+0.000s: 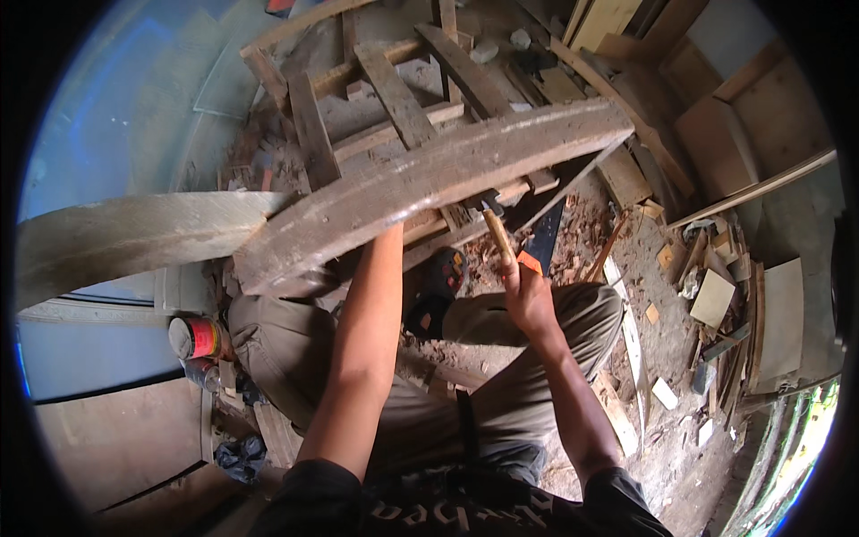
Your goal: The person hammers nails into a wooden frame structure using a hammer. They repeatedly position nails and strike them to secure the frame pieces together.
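head view: person seated low, both forearms reaching forward to a wooden frame.

item, right hand (530,295): closed round the grip of a wooden-handled tool (497,234), probably a hammer, its dark end up close to the frame. an orange piece (530,262) shows at the fingers, in line with a dark blade (546,231); whether it is held too, cannot tell.

item, left hand: hidden behind the curved beam; how far open, and on what, cannot tell. left forearm (365,313) runs up to the beam's near edge.

item, curved beam (429,174): thick, dusty, slanting across above the knees; slats (389,94) on its far side.

handling notes, by judgement: grip well down the handle, wrist loose; keep the hidden fingers out of the tool's path; brace the beam firmly before any force; keep the blade clear of wrist and knee.

item, outer left: curved plank (134,237); tin with red label (199,338).

item, outer right: offcuts (713,298) heaped on a littered floor (667,358).
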A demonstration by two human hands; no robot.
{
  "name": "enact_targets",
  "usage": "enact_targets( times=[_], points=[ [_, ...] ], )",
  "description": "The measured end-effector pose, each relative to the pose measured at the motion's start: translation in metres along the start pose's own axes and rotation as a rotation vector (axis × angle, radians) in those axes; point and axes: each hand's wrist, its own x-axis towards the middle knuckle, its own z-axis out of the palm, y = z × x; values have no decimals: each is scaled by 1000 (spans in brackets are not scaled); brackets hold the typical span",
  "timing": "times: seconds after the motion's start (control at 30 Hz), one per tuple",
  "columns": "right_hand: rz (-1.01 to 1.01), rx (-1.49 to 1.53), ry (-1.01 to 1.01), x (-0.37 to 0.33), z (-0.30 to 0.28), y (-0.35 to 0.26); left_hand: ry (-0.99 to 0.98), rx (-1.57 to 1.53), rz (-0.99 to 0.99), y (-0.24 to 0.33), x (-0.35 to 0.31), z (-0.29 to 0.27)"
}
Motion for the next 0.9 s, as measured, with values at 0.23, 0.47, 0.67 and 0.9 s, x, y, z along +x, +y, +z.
enact_targets(
  times=[0.23,0.47,0.67,0.9],
  points=[
    [98,270,-121,26,-5,-27,-12,26,6,4,-1,2],
    [-234,-144,-27,32,10,-26,-32,30,15,8,-8,1],
    [-408,-112,-130,44,-7,-20,-54,76,54,14,-7,12],
    [-471,-191,-129,60,-28,-28,-56,100,65,7,9,1]
  ],
)
